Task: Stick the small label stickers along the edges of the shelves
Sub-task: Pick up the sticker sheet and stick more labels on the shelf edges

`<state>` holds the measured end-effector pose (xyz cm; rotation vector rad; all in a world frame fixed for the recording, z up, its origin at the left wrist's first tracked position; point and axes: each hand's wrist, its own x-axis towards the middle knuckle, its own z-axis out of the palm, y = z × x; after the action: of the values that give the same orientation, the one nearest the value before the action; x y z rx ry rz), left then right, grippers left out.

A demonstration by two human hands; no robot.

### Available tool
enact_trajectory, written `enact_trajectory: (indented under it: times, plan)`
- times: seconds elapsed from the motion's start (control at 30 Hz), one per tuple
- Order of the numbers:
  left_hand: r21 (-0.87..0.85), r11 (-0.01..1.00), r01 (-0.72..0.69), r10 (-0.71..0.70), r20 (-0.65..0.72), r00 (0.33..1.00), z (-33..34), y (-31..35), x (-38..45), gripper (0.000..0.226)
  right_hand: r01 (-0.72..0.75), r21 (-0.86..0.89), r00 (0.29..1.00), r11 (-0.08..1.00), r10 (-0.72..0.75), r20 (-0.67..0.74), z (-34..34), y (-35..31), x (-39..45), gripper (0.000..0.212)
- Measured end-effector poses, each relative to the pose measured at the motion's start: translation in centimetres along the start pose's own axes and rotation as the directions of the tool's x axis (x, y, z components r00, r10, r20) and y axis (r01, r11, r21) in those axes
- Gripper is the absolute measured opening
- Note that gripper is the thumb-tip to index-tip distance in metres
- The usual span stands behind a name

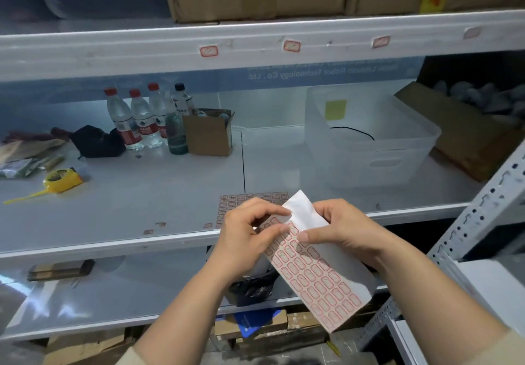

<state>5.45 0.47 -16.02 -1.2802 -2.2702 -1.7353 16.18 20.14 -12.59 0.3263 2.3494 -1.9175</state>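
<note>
We hold the sheet (318, 273) before the middle shelf edge (113, 244), long axis running from upper left to lower right. Left hand (247, 236) and right hand (341, 228) both pinch its top; open shelf lies left.

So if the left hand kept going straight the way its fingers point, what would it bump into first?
The left hand points rightward across the sticker sheet, so it would probably meet the right hand first, whose thumb lies just beyond its fingertips. Depth is hard to judge here.
</note>
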Motion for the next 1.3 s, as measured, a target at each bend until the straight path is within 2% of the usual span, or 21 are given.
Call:
enact_trajectory:
  times: [0.13,0.27,0.4,0.6,0.7,0.87,1.3]
  plan:
    - [-0.079,0.994,0.079,-0.078,0.015,0.997,0.1,0.6,0.0,0.025,0.068,0.0,0.997,0.998,-0.068,-0.039,-0.3,0.2,-0.7,0.055]
    - [-0.063,0.994,0.093,-0.09,0.055,0.994,0.3,1.3,0.0,0.023,0.131,0.041,0.989,0.991,-0.128,-0.076,-0.5,0.1,-1.3,0.053]
    - [0.123,0.989,-0.077,0.073,0.034,0.997,0.3,1.8,0.1,0.022,0.171,0.018,0.983,0.985,-0.169,-0.071,-0.8,-0.3,-1.9,0.052]
    - [0.399,0.873,-0.281,0.301,0.011,0.954,0.4,2.1,0.2,0.024,0.194,-0.065,0.973,0.979,-0.2,-0.111,-0.9,-1.0,-2.1,0.061]
    - [0.451,0.83,-0.329,0.363,0.012,0.932,0.5,2.1,0.4,0.022,0.216,-0.083,0.962,0.973,-0.226,-0.155,-0.8,-1.1,-1.7,0.059]
    - [0.482,0.814,-0.323,0.377,-0.017,0.926,0.5,2.0,0.5,0.021,0.222,-0.057,0.959,0.973,-0.228,-0.171,-0.8,-1.2,-1.3,0.054]
    - [0.416,0.872,-0.257,0.314,-0.074,0.946,0.5,1.9,0.7,0.01,0.206,-0.078,0.956,0.975,-0.218,-0.196,-0.6,-1.6,-0.6,0.049]
